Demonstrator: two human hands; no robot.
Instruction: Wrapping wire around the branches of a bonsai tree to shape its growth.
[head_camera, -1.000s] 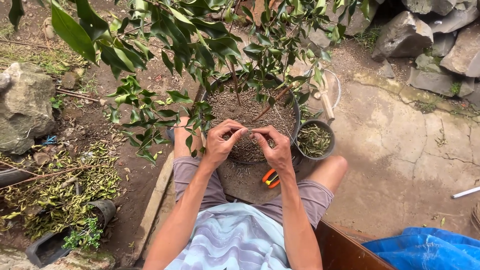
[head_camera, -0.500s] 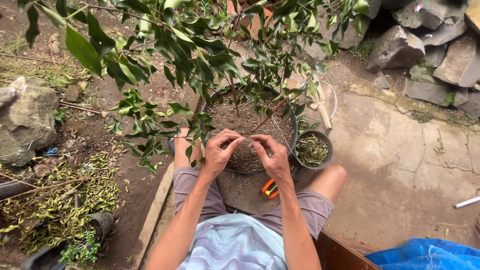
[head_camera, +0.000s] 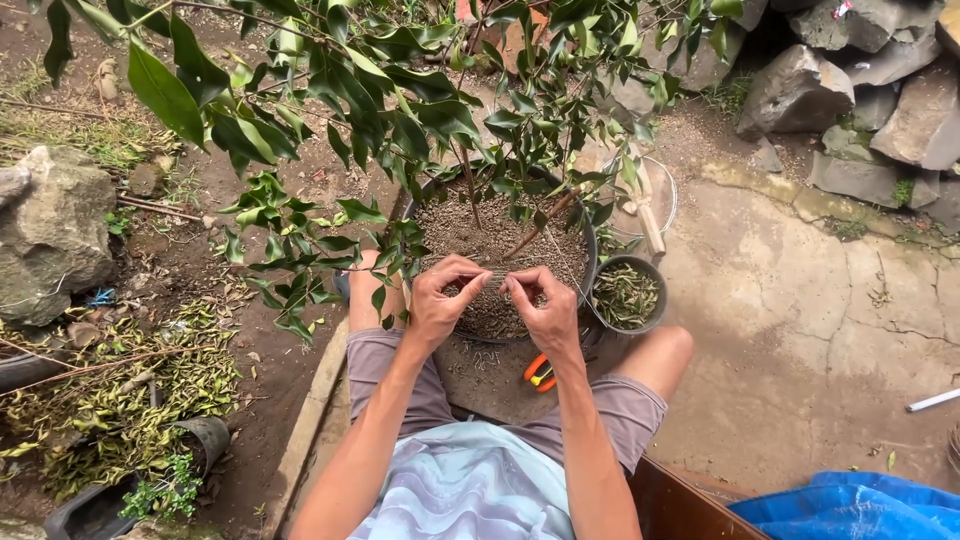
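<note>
Head view, looking straight down: a thin, pale strand of wire (head_camera: 497, 270) runs between both hands, right over the near edge of the big round dark pot of gritty gravel soil (head_camera: 500, 245). The left hand (head_camera: 440, 298) pinches one end with thumb and forefinger closed tight; the right hand (head_camera: 540, 305) pinches the other end the same way, the two hands just apart. Out of that pot rises a small tree with slim brown stems and glossy green leaves (head_camera: 390, 110), spreading toward the camera. Just right of the pot sits a small grey bowl of green clippings (head_camera: 627, 295). On the ground just this side of the pot, between the knees, lie orange-handled pruning shears (head_camera: 540, 372). Well left of the pot, a heap of yellow-green cut leaves (head_camera: 120, 400). Far to the pot's lower right, a crumpled blue plastic tarp (head_camera: 860, 508).
</note>
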